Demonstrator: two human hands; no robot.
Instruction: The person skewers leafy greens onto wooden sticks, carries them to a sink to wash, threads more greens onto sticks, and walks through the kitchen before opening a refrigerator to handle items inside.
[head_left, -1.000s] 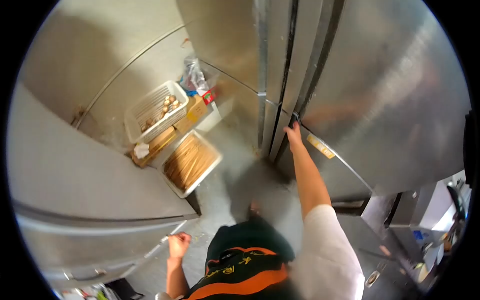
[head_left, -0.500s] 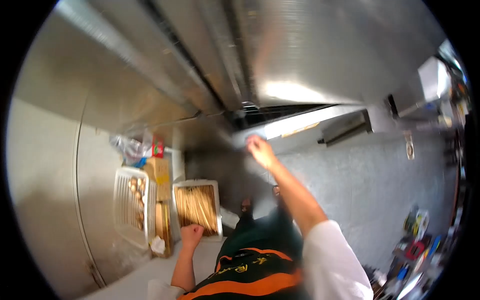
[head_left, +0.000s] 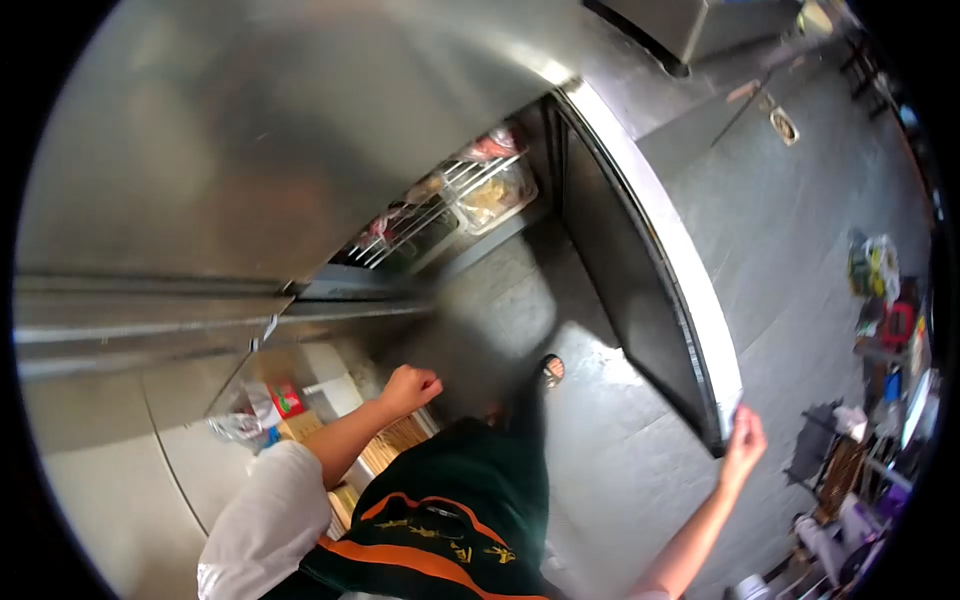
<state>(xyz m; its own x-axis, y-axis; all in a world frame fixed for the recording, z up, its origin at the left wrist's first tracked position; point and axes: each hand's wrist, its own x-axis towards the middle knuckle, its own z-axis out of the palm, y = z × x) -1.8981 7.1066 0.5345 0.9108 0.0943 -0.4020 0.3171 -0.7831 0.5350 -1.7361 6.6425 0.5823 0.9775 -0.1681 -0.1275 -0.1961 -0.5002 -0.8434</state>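
My right hand grips the outer edge of a refrigerator door, which stands swung wide out to the right. My left hand is closed in a fist in front of my body, above a tub of thin wooden sticks that my forearm and apron partly cover; nothing shows in it. Inside the refrigerator are wire shelves with wrapped reddish items. A clear container of pale yellowish food sits near the door side.
Cardboard boxes, a plastic bag and a red package lie at the lower left. Steel cabinet fronts fill the upper left. On the right floor are bags and assorted clutter. A sandalled foot stands on the grey floor.
The refrigerator door has swung open to the right with my right hand on its edge, and the shelves have come into view. My left hand has moved forward and right, still closed. The view has turned.
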